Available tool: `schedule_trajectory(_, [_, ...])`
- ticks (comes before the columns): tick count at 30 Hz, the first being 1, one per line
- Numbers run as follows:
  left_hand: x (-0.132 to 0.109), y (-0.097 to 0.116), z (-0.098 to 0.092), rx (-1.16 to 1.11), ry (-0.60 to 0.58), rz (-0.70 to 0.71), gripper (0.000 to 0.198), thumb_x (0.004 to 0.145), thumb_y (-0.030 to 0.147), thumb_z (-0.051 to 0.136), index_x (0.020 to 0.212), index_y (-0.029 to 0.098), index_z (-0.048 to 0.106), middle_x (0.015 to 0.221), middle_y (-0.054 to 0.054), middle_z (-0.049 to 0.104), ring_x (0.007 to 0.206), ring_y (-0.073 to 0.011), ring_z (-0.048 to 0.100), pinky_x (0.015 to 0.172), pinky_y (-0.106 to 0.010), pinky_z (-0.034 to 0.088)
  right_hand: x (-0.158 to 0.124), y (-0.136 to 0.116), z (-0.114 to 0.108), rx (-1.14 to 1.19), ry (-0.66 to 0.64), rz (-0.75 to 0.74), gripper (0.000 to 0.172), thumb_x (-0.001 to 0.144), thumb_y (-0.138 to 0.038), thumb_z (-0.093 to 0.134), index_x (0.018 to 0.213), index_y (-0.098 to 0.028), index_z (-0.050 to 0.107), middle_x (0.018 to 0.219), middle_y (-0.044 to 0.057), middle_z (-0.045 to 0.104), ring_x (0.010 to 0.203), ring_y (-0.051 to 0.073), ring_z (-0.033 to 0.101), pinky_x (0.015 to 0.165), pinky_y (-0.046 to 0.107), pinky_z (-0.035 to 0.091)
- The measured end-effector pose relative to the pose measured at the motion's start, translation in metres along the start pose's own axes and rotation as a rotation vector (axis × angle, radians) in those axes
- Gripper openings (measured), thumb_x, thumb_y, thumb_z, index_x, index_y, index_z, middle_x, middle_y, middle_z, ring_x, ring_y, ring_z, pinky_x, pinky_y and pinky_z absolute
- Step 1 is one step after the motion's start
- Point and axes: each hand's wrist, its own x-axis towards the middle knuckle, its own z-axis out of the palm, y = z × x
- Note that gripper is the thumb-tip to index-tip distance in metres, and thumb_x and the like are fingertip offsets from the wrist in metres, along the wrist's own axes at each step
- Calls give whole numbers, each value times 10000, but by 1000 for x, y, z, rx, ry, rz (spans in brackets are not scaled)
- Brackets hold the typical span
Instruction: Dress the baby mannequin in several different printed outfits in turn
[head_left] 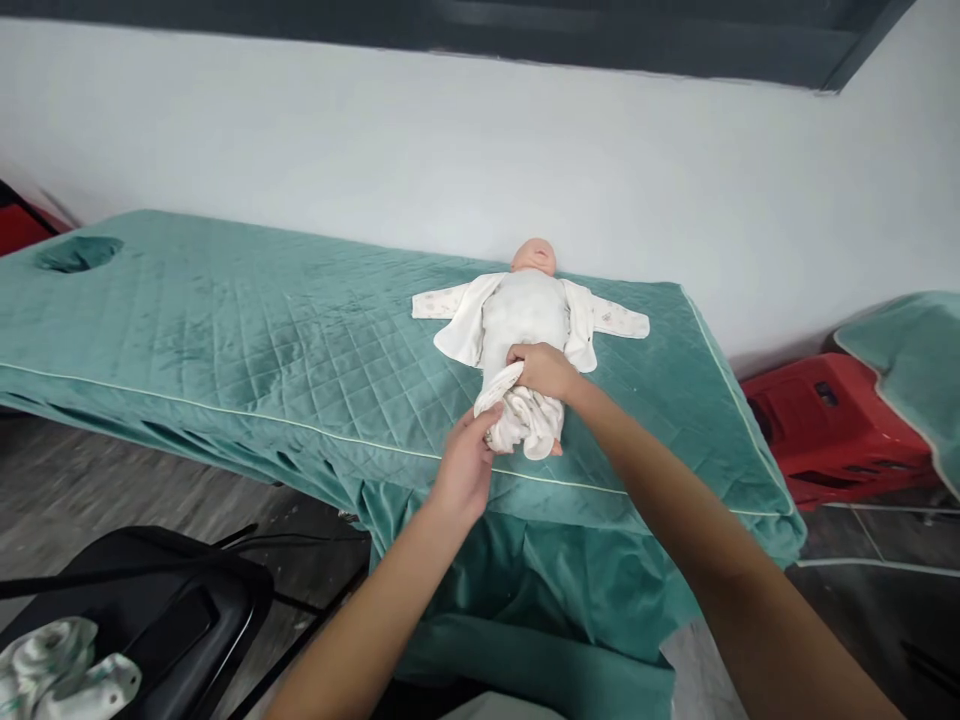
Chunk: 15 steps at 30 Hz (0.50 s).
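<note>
A baby doll (525, 308) lies on its back on the green padded bed, its head toward the wall. Its arms are in the sleeves of a white patterned baby jacket (466, 325), which is spread open to both sides. Bunched white baby trousers (529, 420) sit around the doll's legs, with a bit of a foot showing at the lower end. My left hand (469, 462) pinches the left edge of the trousers. My right hand (546, 370) grips their upper edge by the doll's lower belly, its fingertips partly hidden.
The quilted green bed cover (315, 330) stretches left to a face hole (79, 254). A red plastic stool (840, 430) stands at the right. On a black chair (187, 600) at lower left lies crumpled patterned cloth (60, 670). A white wall (375, 150) runs behind.
</note>
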Motion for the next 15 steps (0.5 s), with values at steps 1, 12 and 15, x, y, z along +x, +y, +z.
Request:
schedule_trajectory(1, [-6, -3, 2, -25, 10, 5, 302, 736, 316, 798, 971, 136, 736, 868, -38, 755, 732, -145, 671, 639, -247, 474, -2, 0, -1, -17, -14, -10, 126, 771, -233, 654, 870, -190, 717, 883, 48, 745, 774, 179, 613, 667, 263, 358])
schedule_trajectory(12, [-35, -45, -24, -186, 205, -16, 260, 717, 273, 815, 951, 197, 732, 1090, -52, 766, 996, -179, 720, 861, -265, 536, 1, 7, -5, -99, -230, -140, 161, 685, -289, 806, 800, -186, 760, 884, 62, 748, 823, 208, 638, 709, 263, 400])
schedule_trajectory(15, [-30, -48, -43, -145, 268, 8, 294, 674, 274, 847, 923, 181, 721, 1037, -52, 769, 942, -176, 720, 846, -271, 538, 4, 10, -3, -98, -245, -162, 220, 690, -369, 821, 802, -188, 767, 872, 67, 737, 815, 208, 629, 706, 267, 393])
